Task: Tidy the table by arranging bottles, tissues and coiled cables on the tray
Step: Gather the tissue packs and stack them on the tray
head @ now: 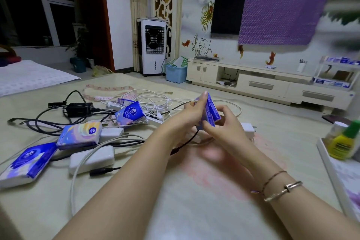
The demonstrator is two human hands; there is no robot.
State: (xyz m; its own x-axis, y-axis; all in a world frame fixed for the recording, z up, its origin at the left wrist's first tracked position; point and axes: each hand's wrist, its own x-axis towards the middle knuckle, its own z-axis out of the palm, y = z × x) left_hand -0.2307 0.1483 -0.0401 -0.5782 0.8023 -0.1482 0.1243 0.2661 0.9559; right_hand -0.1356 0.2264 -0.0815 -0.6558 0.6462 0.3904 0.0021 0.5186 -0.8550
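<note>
A blue tissue pack point(211, 110) is held upright above the table's middle by both hands: my left hand point(191, 114) grips its left side, my right hand point(224, 124) its right and lower edge. Three more tissue packs lie on the left: one point(131, 113) among the cables, one point(80, 134) with pastel colours, one point(27, 161) near the front left edge. Tangled white cables point(155, 101) and black cables point(44, 121) spread over the table's left half. A white tray point(329, 169) sits at the right edge with a yellow bottle point(341, 144) and a small white-capped bottle point(338, 129) on it.
A white power adapter point(92, 159), a black adapter point(78, 109), a white plug point(247, 128) and a pink measuring tape point(109, 91) lie on the table. Beyond it stand a TV cabinet point(263, 82), a fan cooler point(153, 45) and a blue basket point(176, 73).
</note>
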